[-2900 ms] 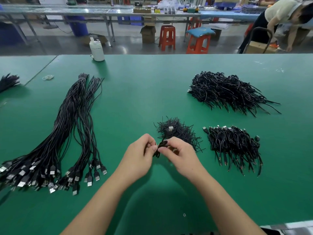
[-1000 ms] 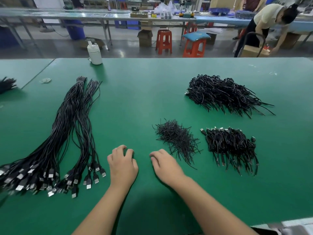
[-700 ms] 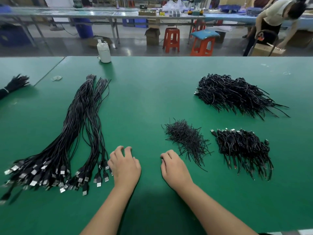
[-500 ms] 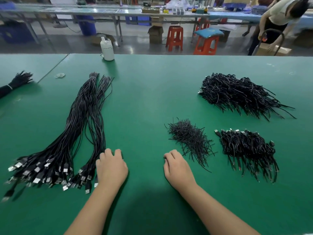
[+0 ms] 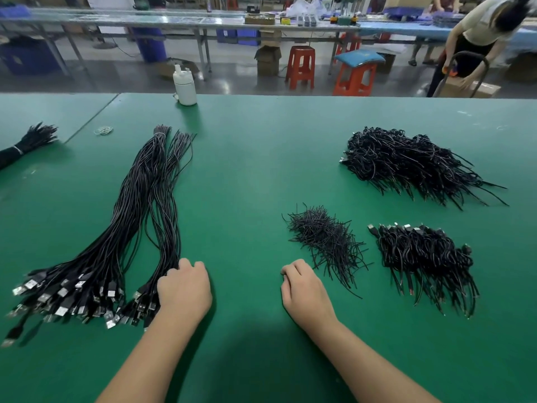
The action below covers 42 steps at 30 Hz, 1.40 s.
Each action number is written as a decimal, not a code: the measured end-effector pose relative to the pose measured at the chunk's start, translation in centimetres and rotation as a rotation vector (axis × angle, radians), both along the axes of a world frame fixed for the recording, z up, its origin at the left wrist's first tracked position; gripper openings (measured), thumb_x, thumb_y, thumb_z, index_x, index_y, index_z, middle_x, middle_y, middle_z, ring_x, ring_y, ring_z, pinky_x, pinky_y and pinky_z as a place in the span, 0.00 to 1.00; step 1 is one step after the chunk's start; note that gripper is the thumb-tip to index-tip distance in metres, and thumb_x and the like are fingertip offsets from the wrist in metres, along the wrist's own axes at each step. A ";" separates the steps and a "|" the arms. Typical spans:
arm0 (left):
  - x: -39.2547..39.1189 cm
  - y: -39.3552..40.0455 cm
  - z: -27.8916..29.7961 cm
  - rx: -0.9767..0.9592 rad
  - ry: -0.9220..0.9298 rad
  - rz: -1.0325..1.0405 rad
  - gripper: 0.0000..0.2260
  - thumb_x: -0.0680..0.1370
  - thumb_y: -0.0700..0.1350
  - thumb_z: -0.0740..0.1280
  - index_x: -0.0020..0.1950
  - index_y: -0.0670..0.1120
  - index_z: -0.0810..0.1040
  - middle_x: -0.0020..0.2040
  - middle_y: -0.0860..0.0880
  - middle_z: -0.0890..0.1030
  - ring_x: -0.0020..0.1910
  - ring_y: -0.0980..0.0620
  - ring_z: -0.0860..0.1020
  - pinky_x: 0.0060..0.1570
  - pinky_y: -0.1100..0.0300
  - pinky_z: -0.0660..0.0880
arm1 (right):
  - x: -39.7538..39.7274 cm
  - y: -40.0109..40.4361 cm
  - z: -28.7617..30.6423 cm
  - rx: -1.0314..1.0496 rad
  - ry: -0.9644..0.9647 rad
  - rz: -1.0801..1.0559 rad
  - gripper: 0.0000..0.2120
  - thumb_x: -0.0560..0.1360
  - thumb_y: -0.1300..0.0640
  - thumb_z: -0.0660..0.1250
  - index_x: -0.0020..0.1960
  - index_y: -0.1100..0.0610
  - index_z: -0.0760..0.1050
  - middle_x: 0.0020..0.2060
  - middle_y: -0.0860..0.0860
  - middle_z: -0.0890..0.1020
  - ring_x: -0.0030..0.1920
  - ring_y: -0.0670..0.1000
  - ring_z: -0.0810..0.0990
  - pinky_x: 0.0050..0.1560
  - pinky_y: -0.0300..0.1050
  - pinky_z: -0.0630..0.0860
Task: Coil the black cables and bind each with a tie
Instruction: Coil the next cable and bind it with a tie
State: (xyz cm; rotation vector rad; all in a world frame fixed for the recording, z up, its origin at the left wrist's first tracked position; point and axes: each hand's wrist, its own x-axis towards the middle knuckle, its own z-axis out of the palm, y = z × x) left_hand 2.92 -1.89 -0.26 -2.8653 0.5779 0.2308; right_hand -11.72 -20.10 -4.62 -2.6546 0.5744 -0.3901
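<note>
White bottle (image 5: 184,86) at table's far edge, 11 o'clock. Orange stools (image 5: 300,66) on the floor at 12. Person (image 5: 476,39) bent over cardboard box (image 5: 467,88), 2 o'clock.

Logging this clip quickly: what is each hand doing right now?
Left hand: fingers curled at the straight USB cables; whether it grips one cannot be told.
Right hand: loosely curled, holding nothing, resting on the green table.

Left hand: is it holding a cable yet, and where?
The left hand touches the loose cables just above their plugs; no clear grip. The right hand holds nothing.
</note>
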 end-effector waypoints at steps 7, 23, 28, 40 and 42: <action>-0.3 -0.5 -0.2 -0.153 0.026 -0.025 0.07 0.75 0.36 0.59 0.49 0.47 0.65 0.49 0.47 0.69 0.46 0.48 0.68 0.42 0.56 0.68 | 0.0 0.0 -0.1 0.007 -0.007 -0.002 0.09 0.80 0.59 0.58 0.55 0.57 0.75 0.50 0.49 0.74 0.47 0.49 0.73 0.48 0.42 0.74; 0.4 -3.7 -1.3 -0.380 -0.039 -0.503 0.06 0.80 0.45 0.65 0.56 0.52 0.74 0.50 0.54 0.78 0.49 0.51 0.72 0.50 0.56 0.70 | 0.0 -0.1 -0.2 0.037 -0.011 -0.011 0.08 0.79 0.58 0.60 0.54 0.57 0.76 0.49 0.48 0.73 0.47 0.49 0.73 0.48 0.44 0.74; -4.1 -7.7 0.4 -1.175 0.469 -0.138 0.07 0.79 0.38 0.65 0.49 0.50 0.73 0.43 0.54 0.78 0.40 0.62 0.76 0.44 0.69 0.72 | -0.2 -0.7 -0.1 0.145 -0.015 0.089 0.18 0.75 0.39 0.61 0.63 0.42 0.73 0.58 0.41 0.72 0.50 0.44 0.74 0.49 0.41 0.72; -6.3 -9.4 1.3 -1.399 0.806 0.170 0.05 0.79 0.34 0.66 0.54 0.41 0.76 0.42 0.46 0.81 0.39 0.57 0.80 0.42 0.67 0.76 | 0.2 -1.5 0.1 0.424 -0.132 0.069 0.15 0.75 0.42 0.61 0.58 0.42 0.78 0.60 0.33 0.75 0.41 0.43 0.76 0.49 0.43 0.76; -6.4 -9.8 1.2 -1.298 0.682 0.081 0.04 0.78 0.38 0.68 0.52 0.46 0.79 0.45 0.49 0.82 0.42 0.55 0.80 0.47 0.64 0.77 | 0.2 -1.6 0.3 0.440 -0.127 0.084 0.14 0.76 0.51 0.62 0.59 0.42 0.79 0.57 0.36 0.80 0.50 0.44 0.78 0.53 0.45 0.76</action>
